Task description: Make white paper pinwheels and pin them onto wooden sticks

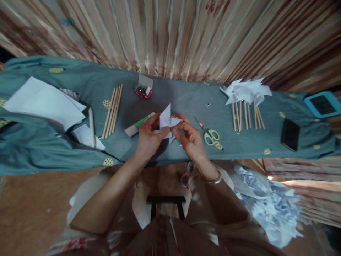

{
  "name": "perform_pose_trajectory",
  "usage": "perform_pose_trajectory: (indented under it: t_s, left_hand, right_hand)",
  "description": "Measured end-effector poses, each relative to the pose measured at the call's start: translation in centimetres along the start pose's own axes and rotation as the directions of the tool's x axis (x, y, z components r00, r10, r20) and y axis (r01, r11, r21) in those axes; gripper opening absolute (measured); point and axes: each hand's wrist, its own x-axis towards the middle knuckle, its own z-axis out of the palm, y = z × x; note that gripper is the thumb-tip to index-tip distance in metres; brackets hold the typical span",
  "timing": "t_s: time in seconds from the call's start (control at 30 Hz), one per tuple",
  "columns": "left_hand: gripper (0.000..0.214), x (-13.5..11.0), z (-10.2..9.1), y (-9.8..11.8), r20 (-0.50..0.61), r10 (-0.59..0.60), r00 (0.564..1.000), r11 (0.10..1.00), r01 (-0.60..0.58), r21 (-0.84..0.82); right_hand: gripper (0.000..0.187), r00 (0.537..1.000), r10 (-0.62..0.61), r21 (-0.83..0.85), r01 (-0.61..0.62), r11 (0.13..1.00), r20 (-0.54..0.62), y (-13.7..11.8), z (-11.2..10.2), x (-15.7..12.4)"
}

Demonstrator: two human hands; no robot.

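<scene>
Both hands hold a white paper pinwheel point(165, 116) above the middle of the cloth-covered table. My left hand point(149, 137) grips its left side, with the thumb pressed near the centre. From the right, my right hand point(190, 137) pinches at the pinwheel's centre; whether a small pin sits between those fingertips is too small to tell. A green-and-white box point(137, 125) lies partly behind my left hand. Scissors with green handles point(210, 136) rest to the right of my right hand. Beyond the hands stands an opened small red box point(144, 90) with dark metallic bits inside.
Wooden sticks point(112, 112), white paper sheets point(46, 103) and a white stick-like tool point(91, 128) lie left. Right are finished pinwheels point(247, 91) on sticks, a black phone point(290, 135) and a blue-framed device point(323, 104). A bag of paper pieces point(269, 206) sits below the table's right side.
</scene>
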Motion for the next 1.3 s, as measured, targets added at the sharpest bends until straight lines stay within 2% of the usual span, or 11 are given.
perform_pose_trajectory:
  t_s: [0.3, 0.6, 1.13, 1.3]
  left_hand:
    - [0.045, 0.3, -0.5, -0.6, 0.022, 0.022, 1.000, 0.997, -0.023, 0.077]
    - [0.049, 0.5, -0.6, -0.4, 0.043, -0.005, 0.999, 1.000, 0.004, 0.021]
    - [0.046, 0.7, -1.0, -0.2, 0.048, -0.012, 0.999, 0.999, 0.010, 0.042]
    - [0.050, 0.6, -0.9, 0.0, 0.047, -0.013, 0.999, 1.000, 0.011, 0.028]
  right_hand:
    - [0.024, 0.998, 0.064, 0.105, -0.063, 0.993, -0.015, 0.8, 0.4, 0.2]
    - [0.024, 0.996, 0.090, 0.168, -0.086, 0.982, -0.017, 1.6, 0.8, 0.6]
    - [0.020, 0.994, 0.104, 0.180, -0.096, 0.979, -0.036, 1.4, 1.0, 0.7]
    - [0.019, 0.990, 0.088, 0.142, -0.072, 0.987, -0.113, 1.3, 1.1, 0.5]
